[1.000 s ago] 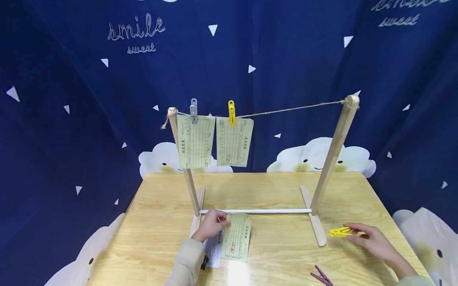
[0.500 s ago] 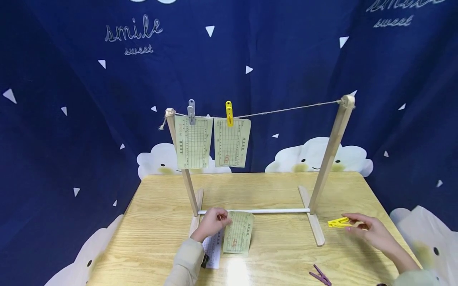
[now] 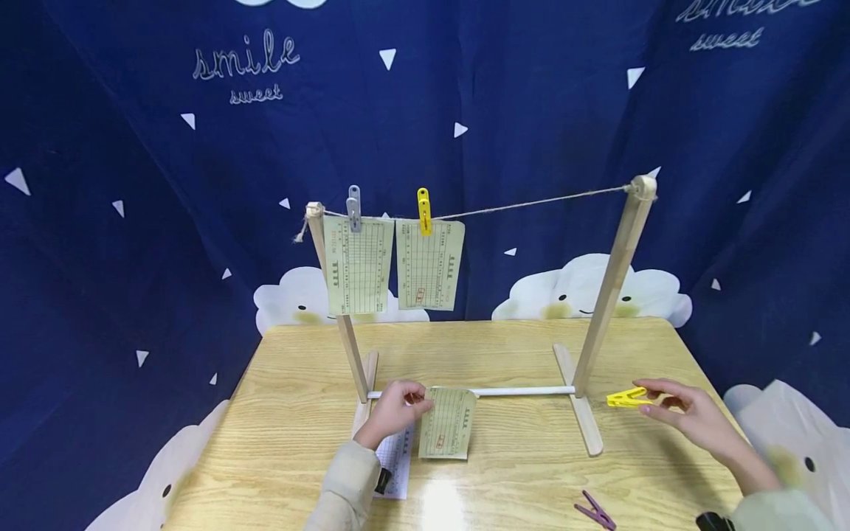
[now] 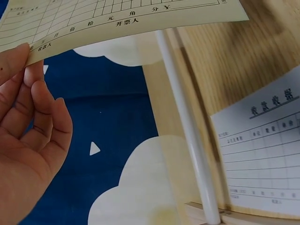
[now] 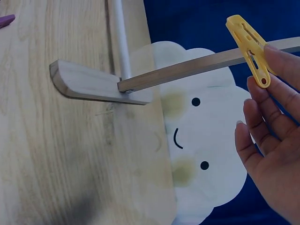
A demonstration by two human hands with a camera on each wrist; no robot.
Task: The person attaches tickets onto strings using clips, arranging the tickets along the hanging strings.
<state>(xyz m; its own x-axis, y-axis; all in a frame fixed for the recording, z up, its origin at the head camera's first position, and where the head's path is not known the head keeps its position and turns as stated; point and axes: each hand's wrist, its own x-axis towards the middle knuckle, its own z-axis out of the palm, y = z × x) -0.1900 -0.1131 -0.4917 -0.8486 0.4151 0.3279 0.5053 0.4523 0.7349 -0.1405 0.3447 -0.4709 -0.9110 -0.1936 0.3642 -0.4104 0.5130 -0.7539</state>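
A pale green rectangular paper slip [image 3: 446,435], printed with a ruled form and a red stamp, is pinched at its upper left corner by the left hand [image 3: 393,411] — only the thumb and fingertips are closed on it, with the remaining fingers loosely bent. The slip is held raised over the tabletop [image 3: 498,354], in front of the white rod [image 3: 524,391] by which the feet of a wooden stand are joined. Beneath the left wrist, a white printed paper form [image 3: 398,464] is laid flat on the wood.

By the right hand [image 3: 697,420], a yellow plastic clothespin [image 3: 626,398] is gripped between thumb and fingertips, the other fingers being curved and spread without contact. The clothespin is held up in the air, to the right of the right-hand wooden post [image 3: 614,284] of the stand. Nearer the front edge, a purple clothespin [image 3: 595,511] is left lying on the wood.

Between the two posts a thin twine line [image 3: 531,203] is strung. Two similar green slips are hung from it side by side: the left one [image 3: 358,276] is fastened by a grey clothespin [image 3: 354,210], the right one [image 3: 430,269] by a second yellow clothespin [image 3: 424,214] — both toward the left post [image 3: 350,346]. The background is filled by a navy curtain [image 3: 531,110] patterned with white triangles and clouds.
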